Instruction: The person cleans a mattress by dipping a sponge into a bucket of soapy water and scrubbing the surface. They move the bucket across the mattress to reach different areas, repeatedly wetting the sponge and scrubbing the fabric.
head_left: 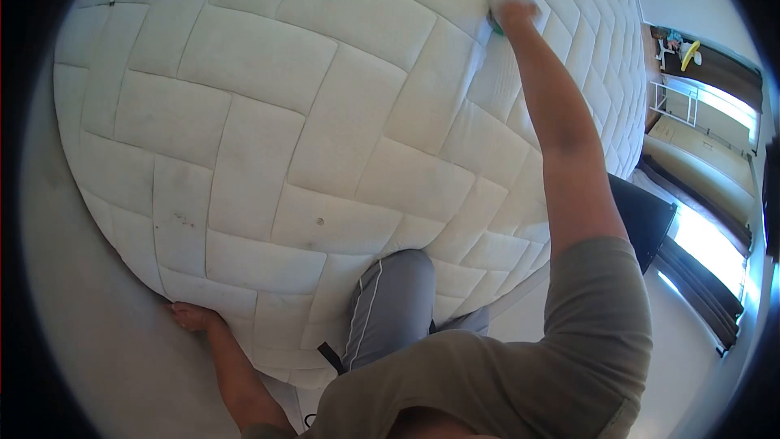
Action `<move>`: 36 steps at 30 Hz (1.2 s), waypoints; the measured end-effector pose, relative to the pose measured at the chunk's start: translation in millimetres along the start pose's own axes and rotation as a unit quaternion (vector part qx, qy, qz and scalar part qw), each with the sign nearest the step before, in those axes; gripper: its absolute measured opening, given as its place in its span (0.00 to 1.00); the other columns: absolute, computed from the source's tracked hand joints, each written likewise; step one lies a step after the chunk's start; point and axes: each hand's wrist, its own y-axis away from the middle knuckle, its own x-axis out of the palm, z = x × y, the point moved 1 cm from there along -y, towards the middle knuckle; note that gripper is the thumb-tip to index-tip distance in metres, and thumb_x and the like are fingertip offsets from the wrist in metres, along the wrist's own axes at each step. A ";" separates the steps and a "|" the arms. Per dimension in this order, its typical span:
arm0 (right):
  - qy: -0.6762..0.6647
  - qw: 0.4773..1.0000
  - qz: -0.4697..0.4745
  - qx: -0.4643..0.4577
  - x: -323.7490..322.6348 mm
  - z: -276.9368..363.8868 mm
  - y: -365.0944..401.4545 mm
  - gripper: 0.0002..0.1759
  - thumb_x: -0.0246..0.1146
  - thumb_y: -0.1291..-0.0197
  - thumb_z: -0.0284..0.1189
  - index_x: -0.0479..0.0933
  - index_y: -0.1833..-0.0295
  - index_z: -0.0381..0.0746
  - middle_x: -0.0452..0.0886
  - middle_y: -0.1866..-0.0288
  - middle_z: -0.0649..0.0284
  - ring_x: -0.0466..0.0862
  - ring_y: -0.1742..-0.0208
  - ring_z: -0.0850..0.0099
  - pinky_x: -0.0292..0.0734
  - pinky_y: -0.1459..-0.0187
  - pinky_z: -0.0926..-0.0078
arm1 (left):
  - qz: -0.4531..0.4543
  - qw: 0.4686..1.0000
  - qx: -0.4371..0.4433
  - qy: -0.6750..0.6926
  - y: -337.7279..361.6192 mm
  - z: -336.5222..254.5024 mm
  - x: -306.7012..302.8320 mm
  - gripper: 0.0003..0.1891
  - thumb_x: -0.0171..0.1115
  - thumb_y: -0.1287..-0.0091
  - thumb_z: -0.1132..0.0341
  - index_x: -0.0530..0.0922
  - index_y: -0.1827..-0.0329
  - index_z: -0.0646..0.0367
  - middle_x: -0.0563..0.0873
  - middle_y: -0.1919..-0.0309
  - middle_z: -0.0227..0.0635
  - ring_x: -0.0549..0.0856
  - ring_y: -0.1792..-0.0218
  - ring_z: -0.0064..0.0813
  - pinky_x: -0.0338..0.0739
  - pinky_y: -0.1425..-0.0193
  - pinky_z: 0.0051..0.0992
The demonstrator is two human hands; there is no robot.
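Note:
A large white quilted mattress [341, 130] with a brick-like stitched pattern fills most of the view. Near its upper right part, my right hand [518, 10] is closed and presses down on a green and white scrubber [496, 23]. Motion smears the hand, and its exact kind is hard to make out. A shiny, wet-looking streak [474, 73] runs along the fabric just below it. At the lower left, my left hand [192, 316] grips the mattress's edge, some fingers hidden. Small brown stains [184, 219] and a round spot [320, 221] mark the cover.
My knee in grey trousers [398, 301] rests on the mattress. A dark flat panel [642, 215] stands beyond my right arm. Farther right are a bright window [708, 236] with dark curtains, a white metal frame [676, 104] and a yellow object [690, 55]. Grey surface [106, 341] borders the left edge.

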 end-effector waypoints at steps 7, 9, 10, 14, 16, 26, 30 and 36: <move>-0.008 0.995 0.099 -0.029 23.0 -13.4 248.3 0.32 0.46 0.42 0.32 0.49 0.32 0.38 0.77 0.56 0.49 0.79 0.58 0.55 0.72 0.61 0.53 | -0.023 0.999 -0.008 0.034 0.7 -10.5 -9.3 0.25 0.37 0.35 0.55 0.73 0.44 0.60 0.77 0.55 0.55 0.76 0.55 0.52 0.70 0.53 0.42; -0.017 0.982 0.189 -0.021 40.5 -25.3 293.2 0.33 0.45 0.42 0.31 0.47 0.30 0.42 0.75 0.49 0.53 0.77 0.51 0.56 0.71 0.56 0.51 | 0.011 0.998 -0.061 0.009 -7.1 -2.5 -3.9 0.25 0.37 0.36 0.56 0.74 0.45 0.60 0.77 0.55 0.54 0.76 0.55 0.51 0.70 0.52 0.42; -0.013 0.993 0.046 -0.106 54.7 -41.1 286.0 0.33 0.45 0.42 0.30 0.47 0.30 0.43 0.75 0.50 0.53 0.77 0.54 0.57 0.71 0.58 0.52 | 0.002 0.999 -0.043 0.021 -17.4 16.9 10.3 0.25 0.37 0.36 0.56 0.74 0.45 0.60 0.78 0.55 0.54 0.77 0.55 0.51 0.70 0.52 0.41; -0.020 0.999 -0.029 -0.037 39.0 -41.5 123.1 0.31 0.42 0.39 0.40 0.47 0.30 0.48 0.71 0.43 0.49 0.74 0.45 0.53 0.60 0.45 0.42 | -0.047 0.998 0.009 0.041 -17.8 29.0 14.2 0.25 0.37 0.36 0.56 0.73 0.44 0.60 0.78 0.55 0.53 0.78 0.56 0.50 0.71 0.52 0.40; -0.076 0.992 -0.098 0.039 9.0 -34.3 35.2 0.30 0.44 0.41 0.37 0.52 0.33 0.42 0.78 0.56 0.49 0.80 0.57 0.52 0.72 0.56 0.53 | -0.042 0.997 0.024 0.066 -20.6 26.0 11.0 0.25 0.38 0.36 0.56 0.73 0.44 0.60 0.78 0.54 0.53 0.78 0.56 0.50 0.72 0.52 0.40; -0.120 0.992 -0.027 -0.024 67.8 -79.2 312.1 0.34 0.55 0.46 0.30 0.54 0.34 0.34 0.78 0.57 0.47 0.79 0.70 0.56 0.73 0.72 0.59 | -0.004 0.998 -0.056 0.039 -15.0 9.4 6.0 0.25 0.38 0.37 0.55 0.74 0.44 0.58 0.78 0.52 0.53 0.78 0.54 0.49 0.72 0.52 0.39; -0.150 0.987 -0.004 -0.057 62.6 -36.2 211.4 0.29 0.46 0.39 0.39 0.54 0.33 0.42 0.72 0.44 0.51 0.75 0.48 0.56 0.70 0.54 0.51 | -0.016 1.000 -0.020 0.012 -8.0 6.0 -2.2 0.25 0.38 0.37 0.56 0.74 0.44 0.59 0.77 0.51 0.53 0.78 0.53 0.49 0.71 0.51 0.38; -0.087 0.982 -0.126 -0.111 -25.3 56.0 10.6 0.26 0.45 0.41 0.35 0.57 0.35 0.46 0.78 0.55 0.53 0.79 0.56 0.57 0.70 0.56 0.54 | -0.014 0.995 -0.016 0.093 -17.9 14.7 5.1 0.24 0.36 0.35 0.57 0.73 0.44 0.61 0.77 0.52 0.55 0.77 0.52 0.51 0.70 0.48 0.38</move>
